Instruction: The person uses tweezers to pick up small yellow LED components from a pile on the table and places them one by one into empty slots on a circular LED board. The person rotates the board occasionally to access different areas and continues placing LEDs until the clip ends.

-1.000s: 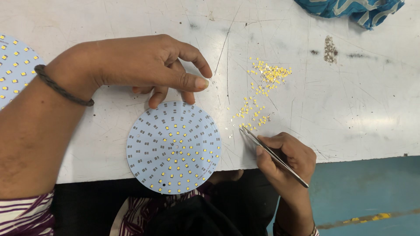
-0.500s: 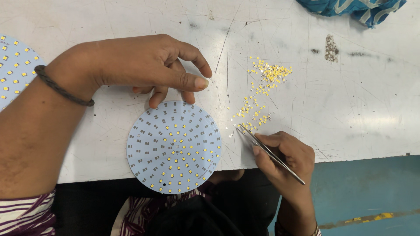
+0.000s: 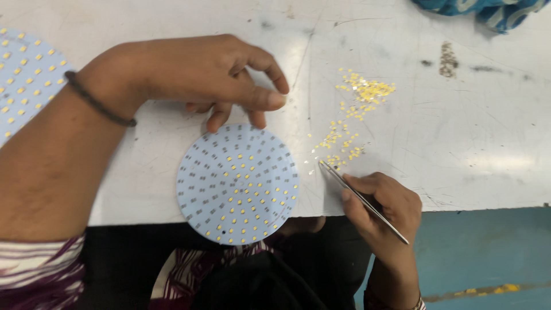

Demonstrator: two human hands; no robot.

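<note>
Resting on the white table, the left hand arched over the far rim of a round pale-blue board, its curled fingertips touching that rim and nothing closed inside it. The board's near part jutted past the table's front edge, over the person's lap. The right hand sat at that same front edge, just right of the board, pinched shut on one pair of slim metal tweezers whose tips pointed up and left toward a loose scatter of small yellow chips, too many to count. Open bare tabletop lay to the right of the chips and beyond them. A second studded board was cut off by the left edge, and blue cloth lay at the top right corner. Two boards showed in all.
</note>
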